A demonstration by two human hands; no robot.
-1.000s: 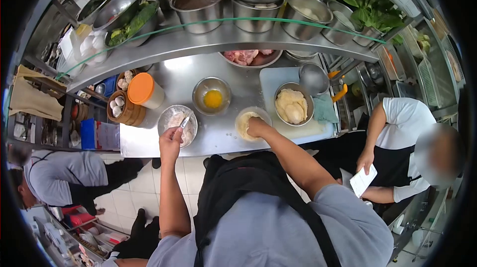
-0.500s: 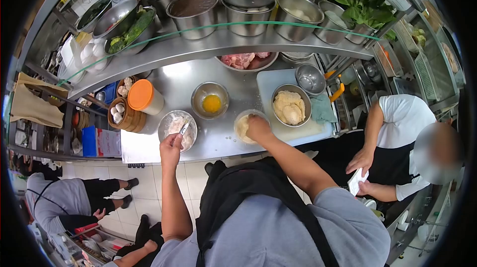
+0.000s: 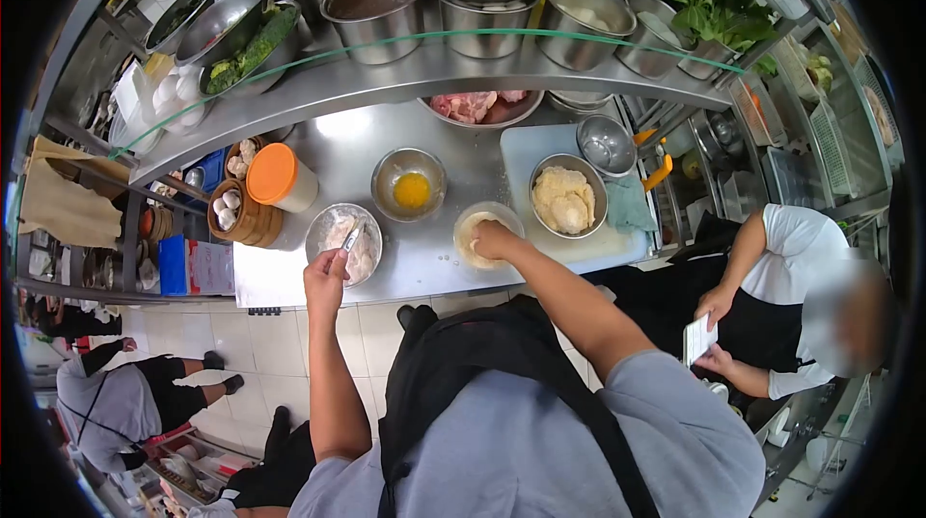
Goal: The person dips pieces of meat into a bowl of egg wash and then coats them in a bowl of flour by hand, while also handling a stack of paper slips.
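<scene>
My left hand (image 3: 325,279) is closed round the end of small metal tongs (image 3: 353,234), whose tips reach over a steel bowl (image 3: 313,246) of pale, floury pieces. Down in a bowl of crumbs (image 3: 470,231) is my right hand (image 3: 495,241), fingers curled and pressed low; whatever is under them is hidden. Behind and between the two stands a steel bowl of beaten egg (image 3: 412,193). To the right, crumb-coated pieces (image 3: 567,200) fill another steel bowl on a pale cutting board (image 3: 518,159).
An orange-lidded tub (image 3: 280,177) and bamboo steamers (image 3: 253,221) stand left. Raw meat (image 3: 470,107) lies in a bowl under the shelf (image 3: 415,84), which carries several steel pots. A small steel bowl (image 3: 607,146) and green cloth (image 3: 630,205) are right. A co-worker (image 3: 801,248) stands close by.
My left hand and the tongs have shifted slightly left. My right hand stays in the crumb bowl, moved a little left. The co-worker on the right has moved slightly; another person behind has shifted.
</scene>
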